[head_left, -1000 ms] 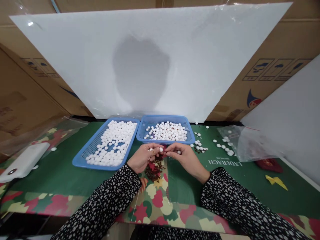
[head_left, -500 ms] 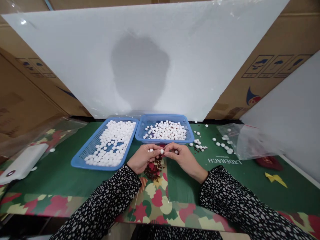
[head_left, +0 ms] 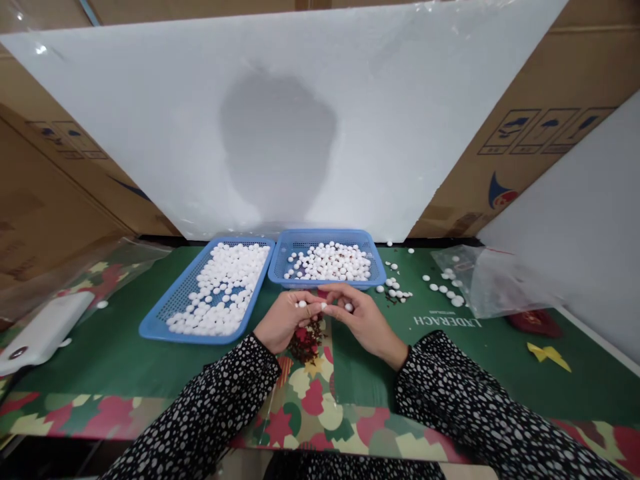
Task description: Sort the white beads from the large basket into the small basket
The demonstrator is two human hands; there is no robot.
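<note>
Both my hands meet in front of two blue baskets. My left hand (head_left: 285,320) is closed on small white balls, one showing between its fingers. My right hand (head_left: 364,321) is closed too, with a white ball (head_left: 349,307) against its fingers. Another white ball (head_left: 323,305) sits between the two sets of fingertips. Just beyond my hands is the right blue basket (head_left: 377,270), partly filled with white balls. The left blue basket (head_left: 153,323) holds many more. Dark reddish-brown bits (head_left: 305,345) lie in a pile below my fingers.
Loose white balls (head_left: 395,292) lie right of the baskets, with more beside a clear plastic bag (head_left: 480,287). A yellow scrap (head_left: 549,355) lies at the right, a white device (head_left: 47,333) at the left. A white panel (head_left: 380,133) stands behind.
My right fingers have come over towards my left hand, and the ball between the fingertips is more covered. The view has shifted slightly.
</note>
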